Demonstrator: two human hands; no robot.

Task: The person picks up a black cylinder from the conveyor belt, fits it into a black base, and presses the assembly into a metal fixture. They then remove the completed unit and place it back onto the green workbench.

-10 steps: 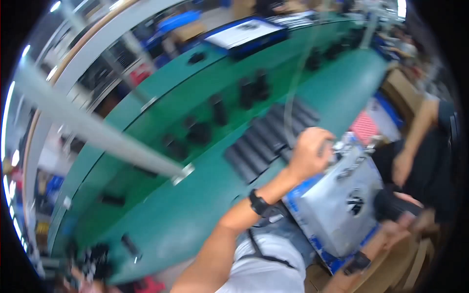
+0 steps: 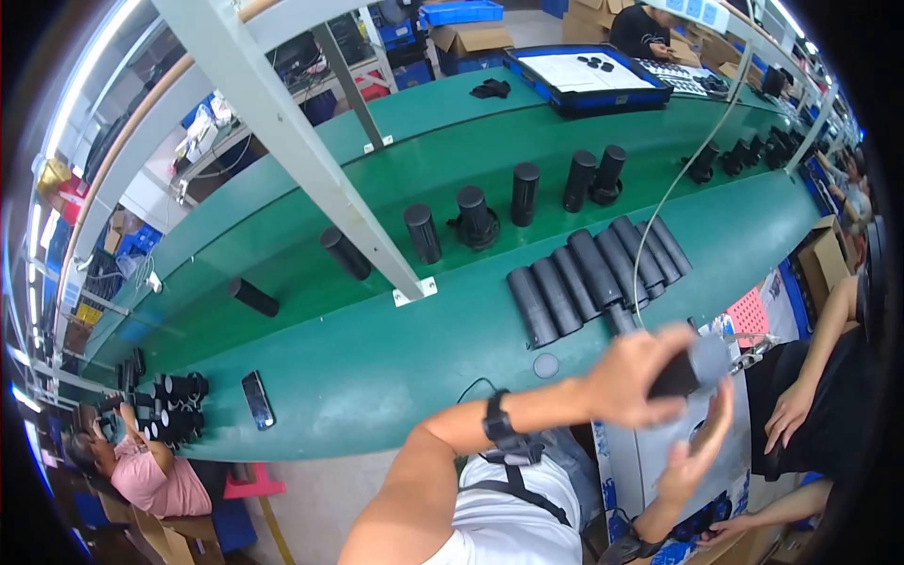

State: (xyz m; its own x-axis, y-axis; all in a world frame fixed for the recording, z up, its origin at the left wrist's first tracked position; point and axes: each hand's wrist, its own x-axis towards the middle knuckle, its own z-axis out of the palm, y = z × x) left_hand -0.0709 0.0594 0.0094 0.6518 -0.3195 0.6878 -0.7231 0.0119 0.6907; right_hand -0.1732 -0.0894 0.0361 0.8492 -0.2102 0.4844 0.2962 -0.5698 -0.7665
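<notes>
My left hand (image 2: pixel 633 379) is closed round a black cylinder (image 2: pixel 674 377) with a grey round end (image 2: pixel 710 358), blurred by motion. Just below it, my right hand (image 2: pixel 695 454) is raised with its fingers apart. A fingertip comes close to the cylinder; whether it touches cannot be made out. Both hands are over a grey sheet (image 2: pixel 650 461) that covers a blue-edged crate. Left of them, several black tubes (image 2: pixel 591 268) lie side by side on the green bench. A grey disc (image 2: pixel 546 365) rests in front of the tubes.
Black cylinders (image 2: pixel 524 193) stand along the green conveyor belt (image 2: pixel 377 212). A white post (image 2: pixel 311 160) rises from the bench. A phone (image 2: pixel 257 400) lies at left. A co-worker's hands (image 2: pixel 791 414) are close on the right; another person in pink (image 2: pixel 151 476) sits at far left. A thin cable (image 2: pixel 697 160) hangs down.
My left hand has come down and right and now holds the black cylinder. My right hand has moved up and left towards it. The view has turned, and the co-worker's hands have shifted.
</notes>
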